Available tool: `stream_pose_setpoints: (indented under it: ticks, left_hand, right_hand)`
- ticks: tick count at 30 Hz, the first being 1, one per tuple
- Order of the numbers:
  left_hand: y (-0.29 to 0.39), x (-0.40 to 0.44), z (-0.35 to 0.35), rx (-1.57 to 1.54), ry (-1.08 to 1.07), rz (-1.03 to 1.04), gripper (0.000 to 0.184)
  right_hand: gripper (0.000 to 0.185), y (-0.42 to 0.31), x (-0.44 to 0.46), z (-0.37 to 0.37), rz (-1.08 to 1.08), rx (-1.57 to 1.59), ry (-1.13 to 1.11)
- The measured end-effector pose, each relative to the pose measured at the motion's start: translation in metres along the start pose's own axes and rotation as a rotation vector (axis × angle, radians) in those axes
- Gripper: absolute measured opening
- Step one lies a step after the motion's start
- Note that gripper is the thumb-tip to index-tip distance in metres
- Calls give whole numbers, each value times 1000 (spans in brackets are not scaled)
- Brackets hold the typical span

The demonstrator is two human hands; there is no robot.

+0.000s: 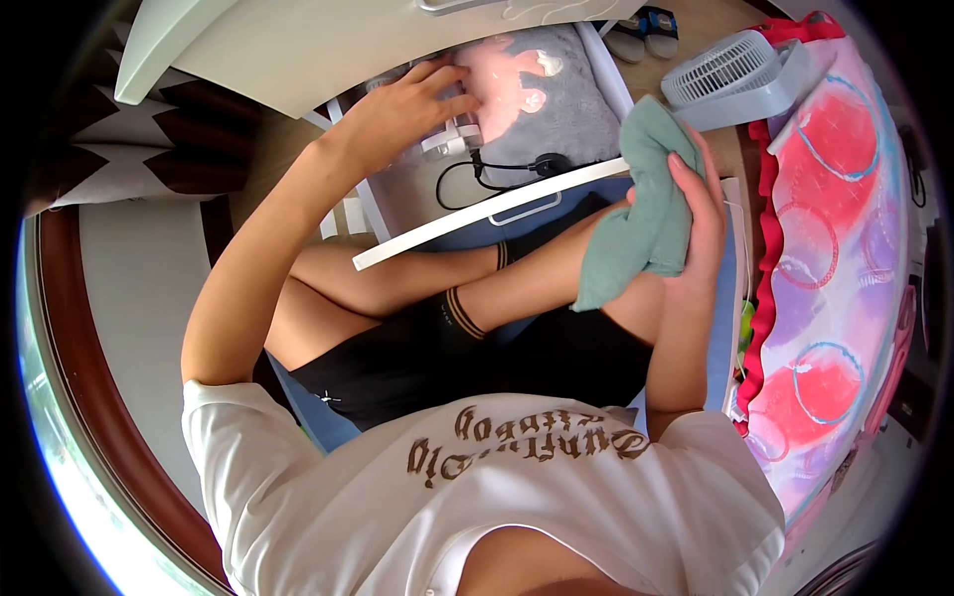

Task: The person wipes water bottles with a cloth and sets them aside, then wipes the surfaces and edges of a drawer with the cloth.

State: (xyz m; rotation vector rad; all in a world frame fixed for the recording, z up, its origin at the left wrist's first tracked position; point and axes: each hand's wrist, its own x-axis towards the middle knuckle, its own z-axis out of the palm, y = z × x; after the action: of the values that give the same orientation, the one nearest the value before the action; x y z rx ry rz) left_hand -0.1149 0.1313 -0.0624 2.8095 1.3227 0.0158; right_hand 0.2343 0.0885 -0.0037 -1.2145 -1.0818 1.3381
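One floppy green cloth [651, 189], right hand [705, 214] clasping it; left hand [407, 114] half-open over grey plush [581, 109], hold unclear.

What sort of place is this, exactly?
Probably a bedroom at home. What looks like a bed has a bright, ruffle-edged cover, a patterned curtain seems to hang across the room, and an open drawer holds a fluffy grey cushion.

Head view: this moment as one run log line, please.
left hand: over open drawer, grip unclear; right hand: holding green cloth; inside drawer: grey plush
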Motion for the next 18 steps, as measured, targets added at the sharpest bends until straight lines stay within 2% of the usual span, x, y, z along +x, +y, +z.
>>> stream_pose_setpoints:
  ticks: [3, 5, 6, 8, 9, 10, 11, 12, 14, 15, 17, 18]
  left_hand:
    - [9, -17, -2, -115, 67, -32, 85]
    - [31, -38, -20, -635, 254, -140, 71]
    - [38, -49, -28, -645, 259, -144, 71]
    - [54, -75, -36, -880, 301, -331, 43]
    - [63, -88, -31, -894, 306, -341, 43]
    - [73, -101, -22, -989, 412, -478, 34]
    - [82, -113, -13, -1082, 515, -616, 24]
    - [87, -123, -4, -1096, 516, -622, 24]
    - [94, -143, 12, -1138, 608, -582, 14]
    - [95, -149, 19, -1150, 611, -588, 14]
    - [95, -158, 32, -1110, 632, -477, 18]
    - [94, -159, 36, -1120, 635, -483, 18]
  right_hand:
    - [47, -18, 3, 16, 133, -23, -123]
    - [47, -22, 8, 24, 211, 3, -169]
    - [43, -20, 16, 24, 280, 69, -238]
    - [41, -18, 30, 25, 367, 119, -309]
    - [42, -18, 39, 27, 549, 223, -390]
    - [43, -19, 44, 31, 733, 330, -464]
    - [51, -21, 45, 34, 731, 308, -478]
    - [51, -26, 45, 45, 742, 298, -473]
    - [55, -32, 46, 71, 717, 299, -637]
    - [57, -33, 47, 82, 710, 296, -690]
    - [63, -28, 53, 96, 653, 73, -824]
    - [63, -26, 57, 103, 663, 65, -822]
